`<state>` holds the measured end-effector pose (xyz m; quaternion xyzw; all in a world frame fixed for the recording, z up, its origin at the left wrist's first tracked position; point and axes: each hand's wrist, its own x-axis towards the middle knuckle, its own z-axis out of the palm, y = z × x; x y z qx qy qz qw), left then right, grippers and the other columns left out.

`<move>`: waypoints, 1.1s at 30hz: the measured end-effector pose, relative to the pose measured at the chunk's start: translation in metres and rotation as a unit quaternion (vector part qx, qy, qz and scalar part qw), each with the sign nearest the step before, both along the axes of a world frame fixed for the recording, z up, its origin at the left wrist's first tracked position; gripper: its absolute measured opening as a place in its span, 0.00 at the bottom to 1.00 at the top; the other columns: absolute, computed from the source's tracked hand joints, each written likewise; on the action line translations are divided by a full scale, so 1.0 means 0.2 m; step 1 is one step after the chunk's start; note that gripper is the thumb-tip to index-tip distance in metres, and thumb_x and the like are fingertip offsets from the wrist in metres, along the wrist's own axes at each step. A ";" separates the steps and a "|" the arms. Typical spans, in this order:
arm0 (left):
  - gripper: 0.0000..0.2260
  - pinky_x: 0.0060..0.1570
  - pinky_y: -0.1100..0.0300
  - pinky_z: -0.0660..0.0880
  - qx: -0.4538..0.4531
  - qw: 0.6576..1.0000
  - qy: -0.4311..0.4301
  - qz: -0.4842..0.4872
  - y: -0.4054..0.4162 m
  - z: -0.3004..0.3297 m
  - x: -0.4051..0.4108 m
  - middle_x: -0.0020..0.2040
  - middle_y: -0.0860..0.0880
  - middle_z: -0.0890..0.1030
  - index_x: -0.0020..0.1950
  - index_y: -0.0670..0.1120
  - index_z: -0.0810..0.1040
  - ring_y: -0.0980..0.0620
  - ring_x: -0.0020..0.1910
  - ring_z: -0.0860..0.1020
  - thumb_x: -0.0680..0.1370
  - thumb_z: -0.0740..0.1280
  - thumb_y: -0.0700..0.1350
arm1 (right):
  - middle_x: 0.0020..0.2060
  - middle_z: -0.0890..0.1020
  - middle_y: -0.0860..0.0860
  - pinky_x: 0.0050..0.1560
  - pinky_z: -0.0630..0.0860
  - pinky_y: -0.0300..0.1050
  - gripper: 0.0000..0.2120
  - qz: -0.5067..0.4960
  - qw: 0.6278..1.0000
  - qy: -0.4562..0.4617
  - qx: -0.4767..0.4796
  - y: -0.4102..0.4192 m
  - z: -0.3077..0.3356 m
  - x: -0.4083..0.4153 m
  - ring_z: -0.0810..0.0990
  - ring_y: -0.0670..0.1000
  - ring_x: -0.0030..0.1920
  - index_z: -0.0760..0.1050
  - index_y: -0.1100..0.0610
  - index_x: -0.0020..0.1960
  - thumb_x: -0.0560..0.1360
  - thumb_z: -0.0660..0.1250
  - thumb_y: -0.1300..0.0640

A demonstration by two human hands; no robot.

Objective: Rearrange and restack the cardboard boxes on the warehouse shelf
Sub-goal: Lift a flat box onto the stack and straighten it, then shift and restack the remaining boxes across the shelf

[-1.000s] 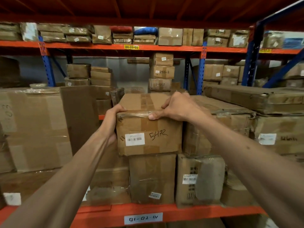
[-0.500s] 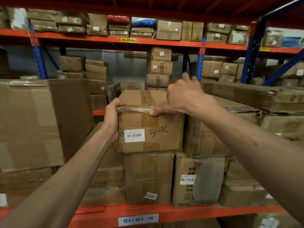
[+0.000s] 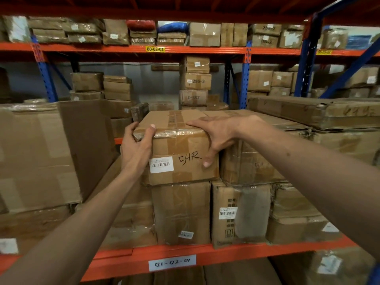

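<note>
A taped cardboard box marked 5472 [image 3: 181, 149], with a white barcode label, sits on top of a taller box [image 3: 182, 212] on the orange shelf [image 3: 226, 256]. My left hand [image 3: 136, 148] grips its upper left corner, thumb on the front edge and fingers round the left side. My right hand [image 3: 216, 132] lies spread over the top right corner, fingers flat on the lid and thumb pressing down the front face. Both hands hold this box.
A large box [image 3: 39, 157] stands at the left, its brown side facing the gap beside my left hand. Stacked boxes [image 3: 253, 161] press against the held box on the right, with a long flat carton [image 3: 316, 112] on top. More boxes fill the rear rack.
My right hand has shifted from the top front edge to the top right corner, fingers spread and thumb down the front. My left hand slid up onto the upper left corner.
</note>
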<state>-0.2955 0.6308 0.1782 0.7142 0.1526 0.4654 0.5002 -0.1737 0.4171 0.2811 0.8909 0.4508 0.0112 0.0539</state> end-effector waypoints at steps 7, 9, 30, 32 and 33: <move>0.22 0.54 0.50 0.74 -0.122 0.985 -0.036 0.116 -0.14 0.07 0.05 0.51 0.49 0.83 0.58 0.47 0.82 0.46 0.54 0.80 0.74 0.61 0.61 | 0.76 0.68 0.50 0.72 0.65 0.59 0.55 0.071 0.992 -0.049 0.097 -0.06 -0.09 0.04 0.67 0.57 0.73 0.54 0.40 0.81 0.62 0.78 0.30; 0.20 0.53 0.51 0.74 -0.112 0.983 -0.053 0.137 -0.15 0.08 0.07 0.48 0.49 0.83 0.54 0.47 0.83 0.46 0.52 0.79 0.75 0.61 0.59 | 0.74 0.71 0.50 0.69 0.67 0.57 0.53 0.086 0.988 -0.051 0.114 -0.05 -0.09 0.06 0.69 0.57 0.72 0.57 0.40 0.80 0.62 0.76 0.28; 0.31 0.75 0.45 0.64 0.018 0.981 -0.018 0.191 0.26 -0.02 -0.13 0.77 0.44 0.68 0.80 0.48 0.60 0.44 0.75 0.66 0.81 0.62 0.60 | 0.81 0.54 0.50 0.74 0.59 0.67 0.62 -0.034 0.994 0.016 0.102 0.29 0.08 -0.08 0.57 0.61 0.79 0.51 0.30 0.79 0.48 0.57 0.10; 0.39 0.76 0.45 0.60 0.069 0.960 -0.032 0.269 0.37 -0.03 -0.20 0.78 0.41 0.64 0.81 0.44 0.57 0.42 0.76 0.62 0.77 0.66 0.60 | 0.82 0.52 0.51 0.74 0.59 0.69 0.59 -0.011 0.994 -0.017 0.109 0.40 0.14 -0.14 0.55 0.62 0.79 0.50 0.32 0.79 0.53 0.58 0.11; 0.42 0.76 0.44 0.59 0.086 0.949 -0.027 0.302 0.44 -0.03 -0.24 0.78 0.39 0.62 0.81 0.43 0.56 0.40 0.76 0.61 0.74 0.68 0.61 | 0.82 0.52 0.52 0.74 0.59 0.70 0.58 0.008 0.993 -0.038 0.109 0.47 0.16 -0.17 0.55 0.63 0.79 0.50 0.33 0.79 0.54 0.57 0.11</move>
